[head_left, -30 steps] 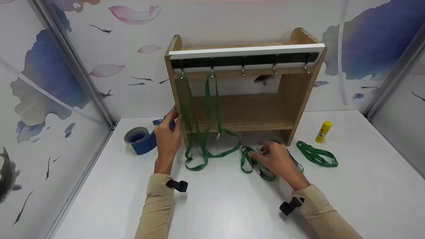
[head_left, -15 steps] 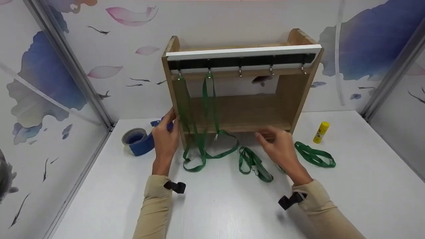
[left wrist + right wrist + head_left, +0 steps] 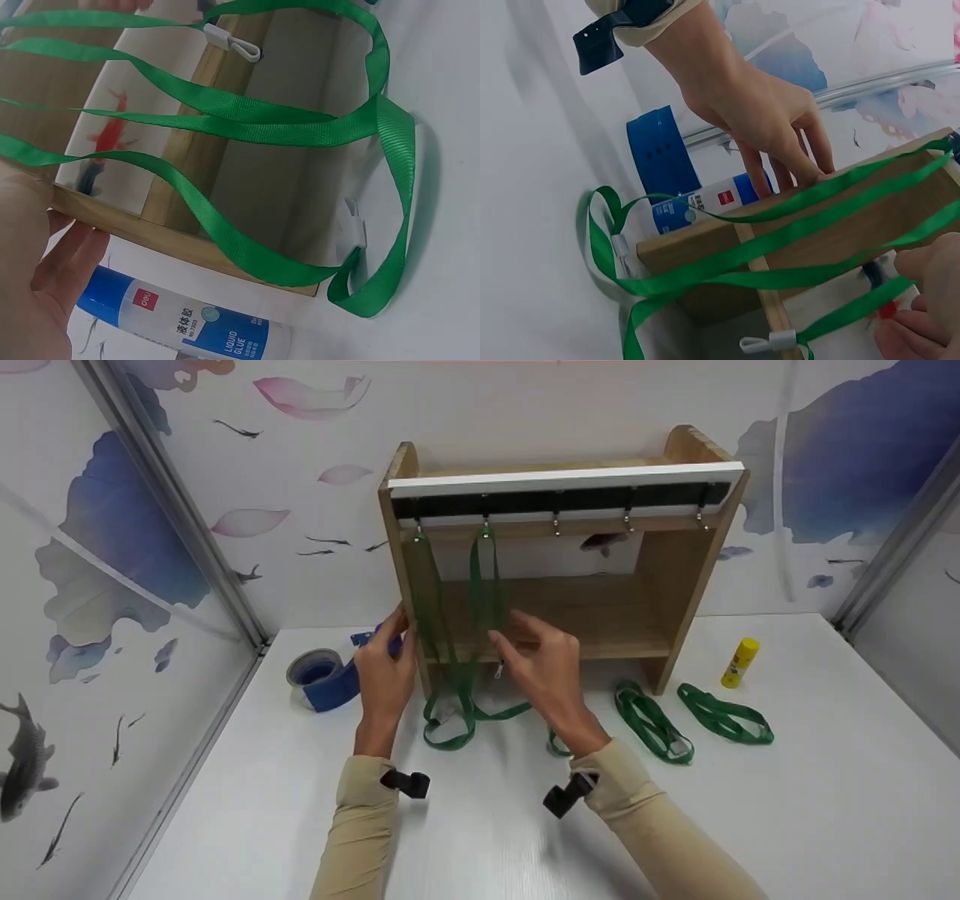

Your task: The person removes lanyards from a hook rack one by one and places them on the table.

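Two green lanyards hang from the two left hooks of a black-and-white hook rail [image 3: 562,496] on a wooden shelf [image 3: 600,634]. My left hand [image 3: 385,675] grips the shelf's left side panel, fingers along its outer face in the left wrist view. My right hand [image 3: 551,667] is at the strap of the second lanyard [image 3: 475,577], thumb and fingers apart around it in the right wrist view [image 3: 930,300]. A white clip [image 3: 232,41] sits on this strap. The first lanyard [image 3: 427,600] trails onto the table, its own clip [image 3: 352,232] near the tabletop.
Three hooks to the right hold nothing. Two folded lanyards, one beside the shelf foot [image 3: 652,724] and one farther right [image 3: 724,716], lie on the table; part of another [image 3: 557,744] shows behind my right wrist. Around are a glue stick [image 3: 740,662], blue tape [image 3: 330,690] and liquid glue [image 3: 187,315].
My right hand has moved left, from the folded lanyards on the table past the shelf front to the second hanging lanyard. The left hand stays at the side panel.
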